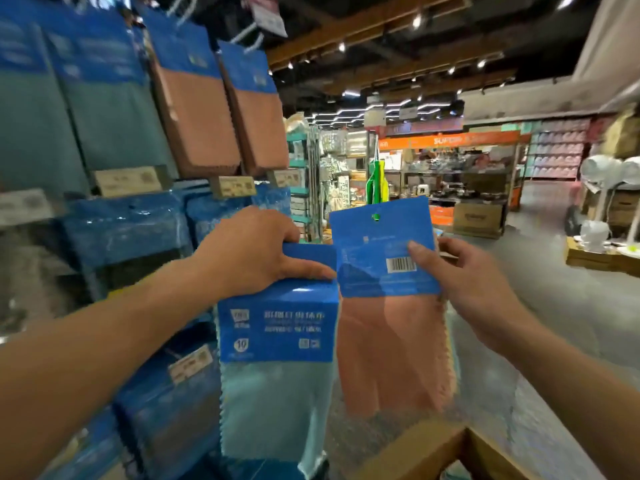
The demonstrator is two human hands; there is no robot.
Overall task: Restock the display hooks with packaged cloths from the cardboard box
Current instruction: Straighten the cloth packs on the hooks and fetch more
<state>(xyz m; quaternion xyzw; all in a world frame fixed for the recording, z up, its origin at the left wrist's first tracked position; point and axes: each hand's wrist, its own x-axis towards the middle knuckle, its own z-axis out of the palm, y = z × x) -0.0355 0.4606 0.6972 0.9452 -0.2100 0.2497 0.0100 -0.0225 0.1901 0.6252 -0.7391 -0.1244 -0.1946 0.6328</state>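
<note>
My left hand [256, 252] grips the folded blue header of a pale teal cloth pack [277, 382], which hangs down in front of me. My right hand [464, 271] pinches the blue header of an orange cloth pack [388, 348] with the thumb by the barcode; its back faces me and its hang hole shows at the top. The two packs sit side by side, edges touching. A corner of the cardboard box [446, 448] shows at the bottom. On the left, display hooks carry hanging teal packs [110, 112] and orange packs [201, 109].
Lower rows of blue-wrapped packs [128, 233] and price tags [128, 180] fill the rack at left. The shop aisle floor [554, 306] stretches to the right, with boxes and shelving stands [478, 216] further back.
</note>
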